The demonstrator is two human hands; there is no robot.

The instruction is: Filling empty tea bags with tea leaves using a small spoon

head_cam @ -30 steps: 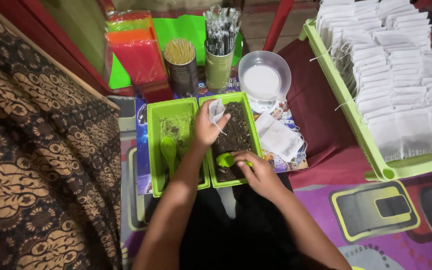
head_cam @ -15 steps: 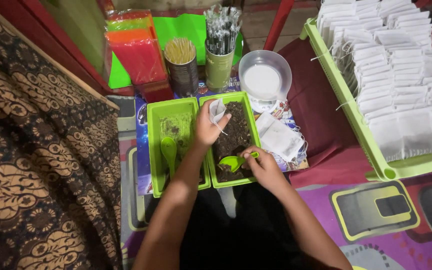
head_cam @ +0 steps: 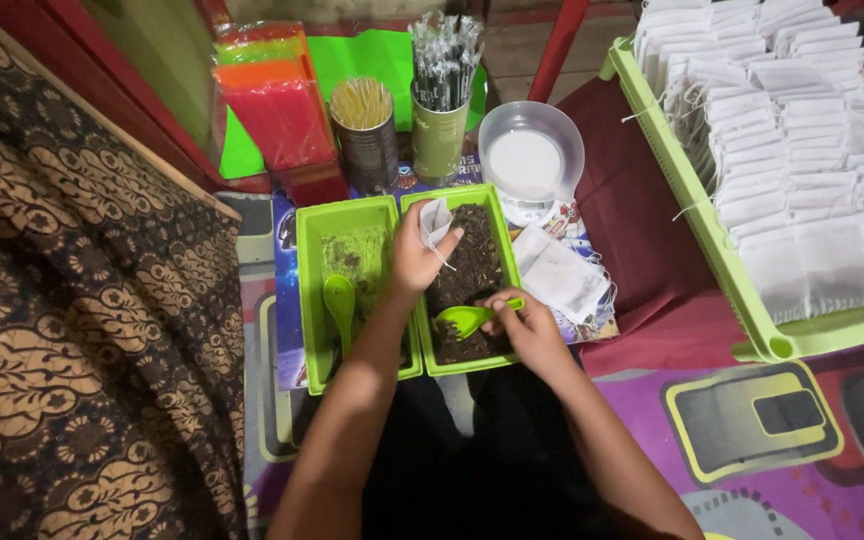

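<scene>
Left hand (head_cam: pixel 414 258) is pinching a small white filter bag (head_cam: pixel 434 220) mouth-up over the right green tray (head_cam: pixel 505 262) so spills are landing back in; right hand (head_cam: pixel 526 325) is gripping a green scoop (head_cam: pixel 465 319), digging into the dark loose material (head_cam: pixel 472 275)

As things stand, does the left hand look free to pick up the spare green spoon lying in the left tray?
Probably not: the left hand is holding a small white bag above the right tray. The spare green spoon lies uncovered beside that forearm.

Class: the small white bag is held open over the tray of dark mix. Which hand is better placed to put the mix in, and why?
Probably the right hand: it holds the green scoop in the dark mix, while the left hand holds the white bag.
</scene>
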